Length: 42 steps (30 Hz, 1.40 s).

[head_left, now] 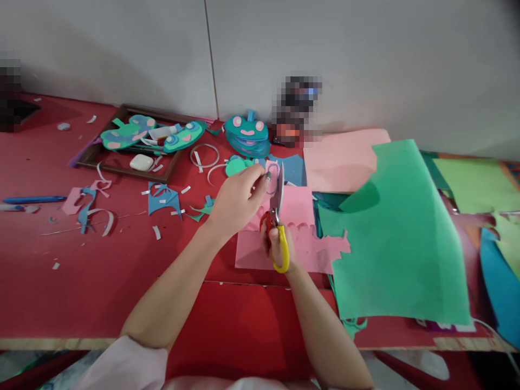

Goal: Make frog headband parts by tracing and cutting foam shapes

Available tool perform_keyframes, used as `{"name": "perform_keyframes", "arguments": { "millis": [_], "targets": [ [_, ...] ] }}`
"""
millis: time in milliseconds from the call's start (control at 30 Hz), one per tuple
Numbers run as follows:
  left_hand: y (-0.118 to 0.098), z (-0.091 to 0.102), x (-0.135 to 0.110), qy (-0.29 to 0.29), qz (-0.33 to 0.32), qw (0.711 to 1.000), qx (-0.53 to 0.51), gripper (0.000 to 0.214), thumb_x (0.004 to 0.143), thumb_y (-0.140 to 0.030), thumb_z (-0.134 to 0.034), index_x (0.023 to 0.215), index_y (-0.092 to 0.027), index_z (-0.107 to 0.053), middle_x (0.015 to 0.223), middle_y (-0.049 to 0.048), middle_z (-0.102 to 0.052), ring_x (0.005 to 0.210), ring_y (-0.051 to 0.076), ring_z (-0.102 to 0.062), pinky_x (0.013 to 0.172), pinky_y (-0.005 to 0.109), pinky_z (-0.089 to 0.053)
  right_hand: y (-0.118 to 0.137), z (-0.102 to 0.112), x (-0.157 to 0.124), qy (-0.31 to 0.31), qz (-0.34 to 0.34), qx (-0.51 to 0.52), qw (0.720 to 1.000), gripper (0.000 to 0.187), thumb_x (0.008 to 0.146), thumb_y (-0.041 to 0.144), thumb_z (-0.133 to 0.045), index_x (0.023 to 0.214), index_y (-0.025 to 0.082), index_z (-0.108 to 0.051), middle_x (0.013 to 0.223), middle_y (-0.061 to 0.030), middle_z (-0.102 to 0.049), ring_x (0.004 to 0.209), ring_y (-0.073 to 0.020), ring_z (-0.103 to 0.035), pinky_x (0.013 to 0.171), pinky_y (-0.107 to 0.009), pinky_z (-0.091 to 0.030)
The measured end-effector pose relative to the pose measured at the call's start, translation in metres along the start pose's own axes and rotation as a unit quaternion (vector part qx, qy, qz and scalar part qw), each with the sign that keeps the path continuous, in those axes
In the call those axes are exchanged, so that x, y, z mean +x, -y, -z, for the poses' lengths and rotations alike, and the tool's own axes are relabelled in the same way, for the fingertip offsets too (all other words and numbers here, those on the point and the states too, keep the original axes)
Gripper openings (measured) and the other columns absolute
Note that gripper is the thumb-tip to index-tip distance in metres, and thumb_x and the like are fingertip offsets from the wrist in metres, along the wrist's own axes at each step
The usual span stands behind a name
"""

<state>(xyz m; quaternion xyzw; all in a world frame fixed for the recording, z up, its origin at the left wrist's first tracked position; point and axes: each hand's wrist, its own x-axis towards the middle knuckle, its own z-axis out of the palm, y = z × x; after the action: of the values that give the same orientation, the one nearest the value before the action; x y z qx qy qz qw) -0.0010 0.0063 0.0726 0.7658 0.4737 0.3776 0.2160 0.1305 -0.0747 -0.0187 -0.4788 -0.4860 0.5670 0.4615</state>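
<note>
Pink piece, scissors along right edge

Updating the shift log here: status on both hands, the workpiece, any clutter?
Left hand pinching small pink piece, outline drawn on it. Right hand gripping scissors, blade alongside outline. Pink paper below scissors, green sheet to the right.

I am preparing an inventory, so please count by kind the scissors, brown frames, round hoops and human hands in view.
Scissors: 1 pair
Brown frame: 1
Round hoop: 1
Left hand and right hand: 2
Total: 5
</note>
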Motion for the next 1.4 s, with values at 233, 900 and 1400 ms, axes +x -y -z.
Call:
{"name": "perform_keyframes", "arguments": {
  "millis": [233, 900, 1400],
  "targets": [
    [0.0009, 0.0004, 0.0008, 0.001, 0.002, 1.0, -0.027, 0.02, 0.093, -0.024, -0.044, 0.073, -0.02, -0.043, 0.064, -0.0036, -0.048, 0.058, 0.01, -0.043, 0.056, 0.023, -0.033, -0.0019, 0.0003, 0.0005, -0.005, 0.001, -0.003, 1.0, 0.053, 0.078, 0.075, -0.045, 0.078, 0.022, -0.044, 0.045, 0.0092, -0.038, 0.032, -0.0057, -0.032, 0.031, -0.02, -0.022],
    [0.0015, -0.0015, 0.0008, -0.008, 0.015, 0.999, -0.049, 0.015, 0.092, -0.024, -0.045, 0.078, -0.02, -0.049, 0.068, -0.0025, -0.055, 0.06, 0.01, -0.049, 0.056, 0.022, -0.037, 0.0025, -0.0023, 0.0014, -0.028, -0.025, -0.014, 0.999, 0.058, 0.073, 0.079, -0.045, 0.08, 0.022, -0.045, 0.042, 0.0099, -0.036, 0.03, -0.0057, -0.03, 0.028, -0.02, -0.021],
    [0.0021, -0.0034, 0.0003, -0.028, 0.023, 0.998, -0.054, 0.017, 0.092, -0.027, -0.046, 0.077, -0.02, -0.049, 0.068, -0.0028, -0.056, 0.062, 0.01, -0.05, 0.059, 0.022, -0.037, -0.0033, -0.0017, 0.0019, -0.031, -0.018, 0.006, 0.999, 0.056, 0.073, 0.078, -0.048, 0.08, 0.022, -0.046, 0.044, 0.0097, -0.036, 0.03, -0.0053, -0.031, 0.028, -0.019, -0.02]
  ]
}}
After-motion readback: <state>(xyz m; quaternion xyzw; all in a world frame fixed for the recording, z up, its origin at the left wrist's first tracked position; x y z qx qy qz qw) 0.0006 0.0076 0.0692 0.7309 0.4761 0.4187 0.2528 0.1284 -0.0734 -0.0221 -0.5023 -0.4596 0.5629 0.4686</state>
